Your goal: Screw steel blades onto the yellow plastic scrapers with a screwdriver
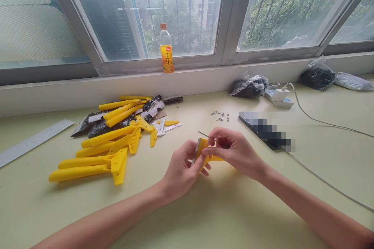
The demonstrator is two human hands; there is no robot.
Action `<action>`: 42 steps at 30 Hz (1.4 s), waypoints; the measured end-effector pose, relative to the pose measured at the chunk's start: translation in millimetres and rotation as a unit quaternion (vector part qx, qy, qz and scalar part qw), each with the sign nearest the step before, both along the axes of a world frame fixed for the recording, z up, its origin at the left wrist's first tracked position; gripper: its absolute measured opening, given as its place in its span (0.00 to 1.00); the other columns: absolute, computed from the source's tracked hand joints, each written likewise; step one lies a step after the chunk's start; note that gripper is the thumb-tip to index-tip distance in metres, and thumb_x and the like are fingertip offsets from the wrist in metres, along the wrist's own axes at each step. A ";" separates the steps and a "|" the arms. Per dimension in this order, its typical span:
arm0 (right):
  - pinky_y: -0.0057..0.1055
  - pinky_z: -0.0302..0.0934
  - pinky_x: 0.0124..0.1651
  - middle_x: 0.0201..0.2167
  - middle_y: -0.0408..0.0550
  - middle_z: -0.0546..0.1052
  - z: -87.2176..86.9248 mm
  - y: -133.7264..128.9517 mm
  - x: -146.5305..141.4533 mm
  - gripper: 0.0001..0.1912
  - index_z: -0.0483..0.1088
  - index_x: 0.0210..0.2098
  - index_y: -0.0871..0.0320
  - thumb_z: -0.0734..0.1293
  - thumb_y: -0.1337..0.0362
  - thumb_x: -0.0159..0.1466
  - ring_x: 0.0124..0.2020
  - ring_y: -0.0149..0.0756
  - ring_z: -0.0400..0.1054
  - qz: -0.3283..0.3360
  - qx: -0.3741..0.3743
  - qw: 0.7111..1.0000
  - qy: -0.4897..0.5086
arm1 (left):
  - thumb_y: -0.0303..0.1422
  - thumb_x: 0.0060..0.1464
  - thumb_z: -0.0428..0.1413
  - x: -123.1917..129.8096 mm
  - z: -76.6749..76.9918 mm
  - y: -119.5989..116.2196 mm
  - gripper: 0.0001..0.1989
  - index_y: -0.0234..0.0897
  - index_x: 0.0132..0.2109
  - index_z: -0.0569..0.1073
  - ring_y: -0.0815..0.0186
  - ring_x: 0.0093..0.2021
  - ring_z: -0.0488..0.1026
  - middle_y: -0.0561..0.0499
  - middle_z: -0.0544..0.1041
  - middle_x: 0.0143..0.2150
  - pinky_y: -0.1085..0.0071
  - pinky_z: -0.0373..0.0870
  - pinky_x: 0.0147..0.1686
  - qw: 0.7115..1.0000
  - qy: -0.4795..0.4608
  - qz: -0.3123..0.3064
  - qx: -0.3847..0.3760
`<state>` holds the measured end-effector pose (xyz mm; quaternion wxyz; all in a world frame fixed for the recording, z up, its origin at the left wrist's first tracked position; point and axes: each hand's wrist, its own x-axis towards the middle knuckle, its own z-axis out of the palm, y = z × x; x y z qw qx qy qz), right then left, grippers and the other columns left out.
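Note:
My left hand (pixel 182 169) is closed around a yellow plastic piece (pixel 201 146) with a grey metal strip along its left edge. Its yellow handle shows below my right hand, pointing right. My right hand (pixel 229 146) is closed on a thin metal tool (pixel 207 136), whose tip points up and left above the piece. The thumb of that hand is against the yellow piece. Beyond my hands, small metal screws (pixel 221 116) lie scattered on the table. Several yellow handles (pixel 93 161) are piled to the left.
Black plastic packets (pixel 101 127) and white strips (pixel 161 126) lie by the handles. A long grey strip (pixel 32 144) is far left. A phone (pixel 260 132) with a cable, a power strip (pixel 279 100) and bags (pixel 248 85) are right. A bottle (pixel 167 52) stands on the sill.

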<state>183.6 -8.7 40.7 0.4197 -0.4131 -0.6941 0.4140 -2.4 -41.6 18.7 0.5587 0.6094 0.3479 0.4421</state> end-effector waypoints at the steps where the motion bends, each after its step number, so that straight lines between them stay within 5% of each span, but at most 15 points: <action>1: 0.28 0.51 0.23 0.25 0.39 0.68 0.7 -0.4 0.3 0.18 0.71 0.30 0.54 0.78 0.51 0.54 0.22 0.28 0.53 -0.003 -0.015 1.000 0.007 | 0.41 0.64 0.56 0.0 -0.2 -0.4 0.12 0.36 0.44 0.68 0.65 0.36 0.78 0.50 0.73 0.39 0.65 0.82 0.33 1.000 0.002 0.001 0.004; 9: 0.26 0.50 0.25 0.28 0.37 0.70 6.5 1.6 3.4 0.18 0.66 0.37 0.55 0.77 0.58 0.57 0.24 0.26 0.53 0.069 -0.083 0.994 0.022 | 0.39 0.65 0.55 -0.7 -4.6 -1.3 0.09 0.37 0.44 0.69 0.66 0.35 0.79 0.51 0.74 0.39 0.65 0.82 0.33 1.000 0.012 0.005 0.028; 17: 0.27 0.45 0.25 0.23 0.35 0.62 6.4 6.7 10.7 0.13 0.71 0.35 0.57 0.76 0.57 0.60 0.24 0.26 0.49 0.130 -0.059 0.989 -0.025 | 0.36 0.65 0.55 -2.0 -3.1 -5.7 0.06 0.38 0.44 0.69 0.63 0.38 0.81 0.50 0.76 0.40 0.68 0.81 0.33 0.996 0.060 -0.001 0.066; 22: 0.27 0.46 0.24 0.23 0.36 0.64 1.6 2.1 6.0 0.11 0.69 0.33 0.57 0.74 0.58 0.62 0.23 0.26 0.51 0.097 -0.017 0.995 -0.029 | 0.36 0.66 0.54 -2.3 -3.3 -5.3 0.07 0.38 0.44 0.69 0.62 0.39 0.81 0.50 0.77 0.40 0.65 0.82 0.35 0.996 0.062 0.005 0.065; 26: 0.28 0.53 0.26 0.25 0.39 0.68 -6.1 6.0 4.6 0.13 0.73 0.39 0.57 0.75 0.56 0.61 0.24 0.28 0.56 0.020 0.038 0.999 -0.026 | 0.40 0.64 0.57 0.1 -3.3 0.0 0.10 0.37 0.43 0.69 0.62 0.38 0.81 0.50 0.76 0.40 0.62 0.83 0.34 1.000 0.007 0.018 0.007; 30: 0.30 0.62 0.34 0.36 0.48 0.74 -6.8 12.3 10.6 0.15 0.75 0.52 0.56 0.66 0.57 0.70 0.34 0.34 0.67 -0.029 0.140 0.990 -0.011 | 0.41 0.61 0.59 -2.3 -5.5 14.5 0.13 0.36 0.42 0.67 0.63 0.35 0.80 0.50 0.75 0.42 0.59 0.84 0.34 0.995 -0.038 0.082 -0.047; 35: 0.28 0.55 0.26 0.25 0.42 0.72 -20.1 15.2 13.5 0.15 0.77 0.53 0.55 0.63 0.61 0.72 0.22 0.29 0.59 -0.096 0.260 0.956 -0.093 | 0.41 0.58 0.62 -15.9 -9.3 37.9 0.15 0.36 0.40 0.66 0.63 0.35 0.81 0.50 0.73 0.41 0.59 0.85 0.33 0.985 -0.025 0.173 -0.002; 42: 0.27 0.53 0.25 0.23 0.43 0.75 -49.1 15.5 1.8 0.14 0.78 0.49 0.63 0.62 0.67 0.72 0.19 0.27 0.59 -0.054 0.362 0.912 -0.185 | 0.41 0.59 0.61 -20.8 -9.4 41.6 0.15 0.37 0.40 0.65 0.64 0.37 0.79 0.50 0.72 0.41 0.63 0.85 0.29 0.980 0.021 0.196 0.038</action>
